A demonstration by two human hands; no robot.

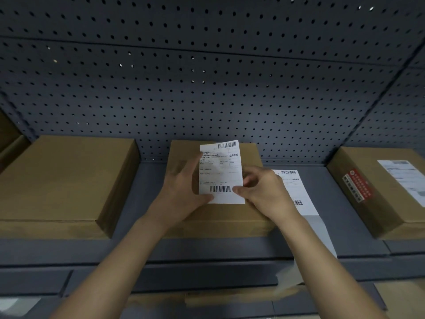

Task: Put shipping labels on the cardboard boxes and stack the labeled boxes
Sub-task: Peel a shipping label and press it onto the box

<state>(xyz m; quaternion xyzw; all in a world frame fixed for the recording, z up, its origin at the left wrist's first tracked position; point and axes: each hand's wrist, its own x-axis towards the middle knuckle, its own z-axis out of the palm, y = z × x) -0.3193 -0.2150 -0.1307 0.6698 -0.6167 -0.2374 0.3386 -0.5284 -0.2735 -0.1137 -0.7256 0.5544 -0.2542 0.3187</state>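
Head view looks down at a grey bench (147, 192) backed by a dark pegboard (207, 77), with three brown cardboard boxes lying flat on it. Both hands meet over the middle box (230, 224) and hold one shipping label (220, 171) between them. The left hand (181, 192) grips the label's left side: its thumb lies on the printed face near the lower left corner, and its fingers pass behind the sheet. The right hand (264, 192) pinches the lower right edge, thumb on the front and fingers curled at the side. The label faces the camera, printed side up, with a barcode at its top and another near its bottom. It sits over the box's top face, somewhat right of centre; whether it already touches the cardboard cannot be told.

Just right of the middle box a strip of labels (296, 192) lies on the bench, partly hidden by the right forearm, and trails over the front edge. The left box (59, 180) stands apart on the left, its top plain. The right box (358, 162) is well apart on the far side and set at an angle; on its top are a white label (404, 178) and a red sticker (357, 184) beside it.
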